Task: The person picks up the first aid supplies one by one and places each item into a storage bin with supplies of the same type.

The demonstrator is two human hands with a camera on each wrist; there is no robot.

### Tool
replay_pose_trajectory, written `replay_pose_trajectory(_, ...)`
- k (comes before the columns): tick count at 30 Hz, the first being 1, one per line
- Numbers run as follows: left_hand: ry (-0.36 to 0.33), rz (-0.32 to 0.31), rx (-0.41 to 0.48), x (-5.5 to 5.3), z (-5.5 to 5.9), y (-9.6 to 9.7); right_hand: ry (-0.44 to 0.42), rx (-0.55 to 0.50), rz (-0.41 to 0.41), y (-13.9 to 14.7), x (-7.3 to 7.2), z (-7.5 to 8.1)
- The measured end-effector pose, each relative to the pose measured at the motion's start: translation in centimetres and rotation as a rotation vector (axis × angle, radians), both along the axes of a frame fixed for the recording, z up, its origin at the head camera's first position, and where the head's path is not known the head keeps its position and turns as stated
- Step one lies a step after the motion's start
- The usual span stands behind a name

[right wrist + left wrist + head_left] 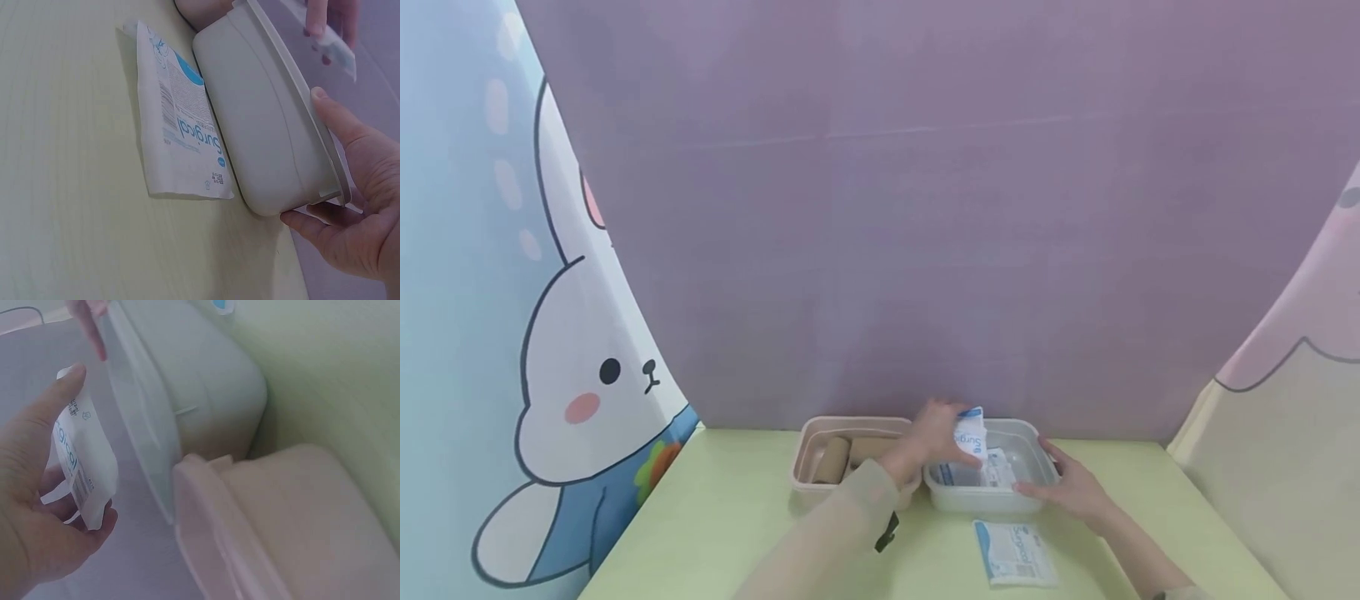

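Note:
My left hand (pixel 934 437) pinches a white packet (pixel 84 453) with blue "Surgical" print between thumb and fingers, over the left side of a white plastic bin (pixel 977 502). Inside that bin lie other white and blue packets (pixel 997 469). My right hand (pixel 1077 490) grips the bin's right end; the right wrist view shows the thumb at the rim and fingers against the outer wall. Flat on the table in front of the bin rests another "Surgical" packet (pixel 178 122).
A pinkish bin (pixel 808 433) stands close on the left of the white one, holding brown rolls (pixel 832 461). Behind both rises a purple-grey panel (pixel 880 250). Printed cloth with a cartoon rabbit (pixel 568 367) borders the pale green table (pixel 715 508) on the left.

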State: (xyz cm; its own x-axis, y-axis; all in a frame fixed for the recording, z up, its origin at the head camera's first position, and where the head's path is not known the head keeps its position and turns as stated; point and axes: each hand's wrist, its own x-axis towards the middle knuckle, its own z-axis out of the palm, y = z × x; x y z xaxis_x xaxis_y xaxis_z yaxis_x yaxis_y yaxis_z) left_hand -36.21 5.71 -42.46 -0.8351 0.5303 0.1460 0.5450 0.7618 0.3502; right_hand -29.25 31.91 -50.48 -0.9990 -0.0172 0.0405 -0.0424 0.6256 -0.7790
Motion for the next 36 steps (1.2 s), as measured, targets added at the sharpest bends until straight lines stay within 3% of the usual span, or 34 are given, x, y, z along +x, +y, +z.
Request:
replay_pose_trajectory(3,-0.025,0.027,-0.005,0.0,-0.7,0.6,0.003,-0.004,-0.002,0.0,0.2,-0.2)
replay_pose_trajectory(7,-0.005,0.032,-0.038,0.0,-1.5,1.0,0.010,-0.008,-0.001,0.0,0.5,-0.3)
replay_pose_trajectory(12,-0.004,0.057,-0.063,-0.5,-2.4,0.5,0.021,-0.010,0.008,-0.9,0.0,-0.4)
replay_pose_trajectory(20,0.075,0.067,-0.111,-1.1,-3.7,-0.4,0.020,-0.016,0.022,-2.2,-0.5,-0.5)
replay_pose_trajectory(24,0.073,0.062,-0.116,-0.9,-3.5,-0.7,0.017,-0.010,0.019,-2.5,-0.6,-0.3)
replay_pose_trajectory(28,0.099,0.036,-0.090,-0.1,-2.3,-0.9,-0.003,-0.002,0.026,-2.4,-0.7,0.0)
replay_pose_trajectory(32,0.157,-0.043,-0.023,1.5,-0.8,-0.8,-0.011,0.010,0.025,-1.9,-0.8,0.1)
replay_pose_trajectory(36,0.220,-0.136,0.041,3.5,-0.2,-0.2,0.008,0.011,0.024,-1.4,-0.9,0.0)
